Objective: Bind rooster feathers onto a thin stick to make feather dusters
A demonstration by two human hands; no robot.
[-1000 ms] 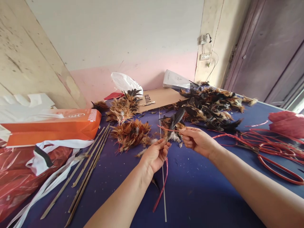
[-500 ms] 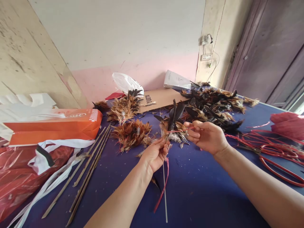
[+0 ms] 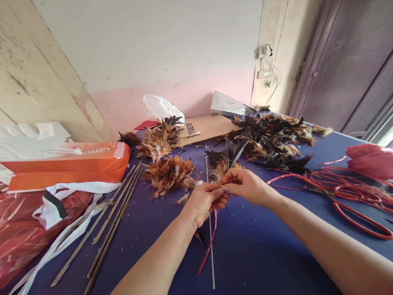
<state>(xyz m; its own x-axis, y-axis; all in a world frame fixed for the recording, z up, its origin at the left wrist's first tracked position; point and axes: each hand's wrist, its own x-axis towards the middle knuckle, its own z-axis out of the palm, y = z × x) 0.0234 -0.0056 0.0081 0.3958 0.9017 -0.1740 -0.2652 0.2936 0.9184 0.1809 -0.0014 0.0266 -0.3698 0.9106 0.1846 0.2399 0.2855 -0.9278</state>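
My left hand (image 3: 206,201) is closed in a pinch round the base of a small bundle of feathers (image 3: 231,157), whose dark tips point up and away from me. Against the left fingertips, my right hand (image 3: 250,186) pinches the pink plastic string at the bundle's base; the held part is hidden by the fingers. A loose string end (image 3: 211,246) hangs below my left hand. Just beyond the hands lie a reddish-brown feather bunch (image 3: 168,174), a lighter brown bunch (image 3: 158,141) and a large dark feather pile (image 3: 270,139).
On the right are red-handled scissors (image 3: 362,219), tangled pink string (image 3: 325,180) and a pink string ball (image 3: 371,162). Several thin sticks (image 3: 113,229) lie at left beside an orange bag (image 3: 67,166) and a red plastic bag (image 3: 21,233). Cardboard (image 3: 211,127) lies at the back of the blue table (image 3: 260,254).
My right hand has moved left and down from beside the bundle, where it drew out the string, to meet my left fingertips. My left hand keeps its hold on the bundle.
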